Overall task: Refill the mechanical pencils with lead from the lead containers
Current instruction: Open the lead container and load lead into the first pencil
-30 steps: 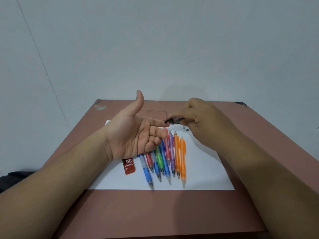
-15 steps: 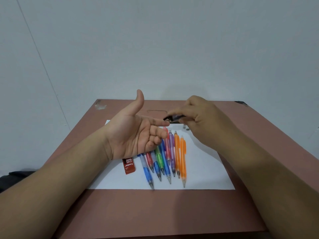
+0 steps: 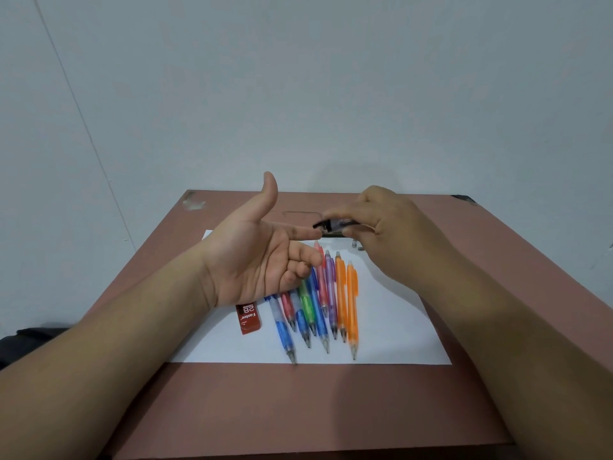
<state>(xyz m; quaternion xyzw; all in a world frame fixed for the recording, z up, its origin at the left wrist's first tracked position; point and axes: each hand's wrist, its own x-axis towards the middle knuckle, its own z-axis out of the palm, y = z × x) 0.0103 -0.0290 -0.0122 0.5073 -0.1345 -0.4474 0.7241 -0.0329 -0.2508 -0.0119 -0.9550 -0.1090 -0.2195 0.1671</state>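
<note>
Tipping a dark lead container (image 3: 335,225) mouth-first toward the left hand (image 3: 262,257), the right hand (image 3: 381,234) is pinching it above the table's far edge. The left palm is lying open, upturned, likely waiting for leads. Mechanical pencils (image 3: 318,303) are lying on white paper (image 3: 398,327) beside a red lead case (image 3: 248,318).

Legible markings: one item only.
You have a red lead container (image 3: 248,318) lying on the white paper (image 3: 391,327), lower centre-left of the frame, printed "2B" with the brand "Faster" below it; smaller print underneath is too small for you to read.
</note>
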